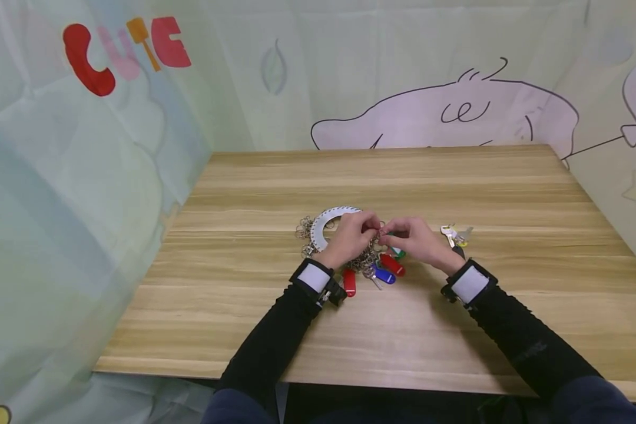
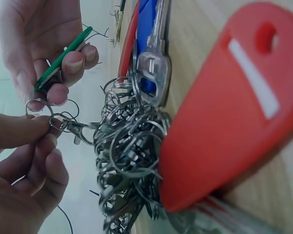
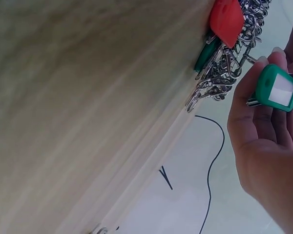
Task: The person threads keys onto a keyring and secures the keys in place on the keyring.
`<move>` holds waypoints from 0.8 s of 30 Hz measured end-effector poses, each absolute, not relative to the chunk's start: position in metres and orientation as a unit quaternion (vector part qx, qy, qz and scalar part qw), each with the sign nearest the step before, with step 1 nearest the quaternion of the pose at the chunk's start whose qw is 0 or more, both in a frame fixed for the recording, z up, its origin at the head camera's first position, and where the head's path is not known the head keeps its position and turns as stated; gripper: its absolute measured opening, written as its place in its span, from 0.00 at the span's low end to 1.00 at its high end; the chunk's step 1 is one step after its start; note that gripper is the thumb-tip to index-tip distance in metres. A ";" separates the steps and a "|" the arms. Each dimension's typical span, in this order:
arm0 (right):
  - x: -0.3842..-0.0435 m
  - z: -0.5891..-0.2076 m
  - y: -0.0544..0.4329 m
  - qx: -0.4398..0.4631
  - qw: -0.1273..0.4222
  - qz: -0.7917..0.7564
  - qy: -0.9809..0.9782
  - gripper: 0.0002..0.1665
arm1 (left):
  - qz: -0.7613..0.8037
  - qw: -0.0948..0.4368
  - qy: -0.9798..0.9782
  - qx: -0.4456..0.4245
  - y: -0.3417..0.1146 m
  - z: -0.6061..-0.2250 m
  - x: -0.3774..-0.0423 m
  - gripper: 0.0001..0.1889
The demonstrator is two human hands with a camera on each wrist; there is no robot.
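A white ring-shaped holder [image 1: 318, 232] lies mid-table, its edge hung with several metal swivel clasps and key rings [image 2: 132, 151]. With thumb and fingertips my left hand [image 1: 350, 237] pinches a small key ring [image 2: 53, 119] joined to one clasp. My right hand [image 1: 417, 240] meets it there, holding a green key tag [image 3: 277, 88] with a white label between thumb and fingers. Near the hands hang red key tags [image 1: 350, 283] and a blue key tag [image 1: 384, 275], with a silver key [image 2: 154, 70] beside the blue one.
To the right of my right hand, a few loose keys [image 1: 449, 235] with a dark tag lie on the wooden table [image 1: 244, 294]. Printed cloth [image 1: 265, 70] hangs behind and along the left side of the table.
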State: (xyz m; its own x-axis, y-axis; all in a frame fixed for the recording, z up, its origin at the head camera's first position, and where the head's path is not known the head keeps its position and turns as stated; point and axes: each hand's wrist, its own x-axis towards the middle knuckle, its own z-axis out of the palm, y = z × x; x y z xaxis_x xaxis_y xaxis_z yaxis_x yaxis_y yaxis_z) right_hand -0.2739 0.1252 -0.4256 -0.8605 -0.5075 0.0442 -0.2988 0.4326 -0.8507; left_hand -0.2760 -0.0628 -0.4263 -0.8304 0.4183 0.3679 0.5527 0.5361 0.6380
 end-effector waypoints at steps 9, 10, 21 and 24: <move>-0.273 -0.426 0.124 -0.244 0.112 -0.476 0.837 0.12 | -0.396 0.092 -0.869 -0.281 -0.063 -0.429 -0.277 0.06; -0.273 -0.426 0.124 -0.244 0.112 -0.477 0.837 0.11 | -0.397 0.093 -0.869 -0.281 -0.063 -0.429 -0.277 0.06; -0.273 -0.429 0.121 -0.253 0.090 -0.478 0.836 0.10 | -0.402 0.090 -0.869 -0.273 -0.063 -0.428 -0.275 0.06; -0.273 -0.430 0.119 -0.258 0.079 -0.487 0.831 0.10 | -0.402 0.094 -0.869 -0.272 -0.063 -0.428 -0.275 0.06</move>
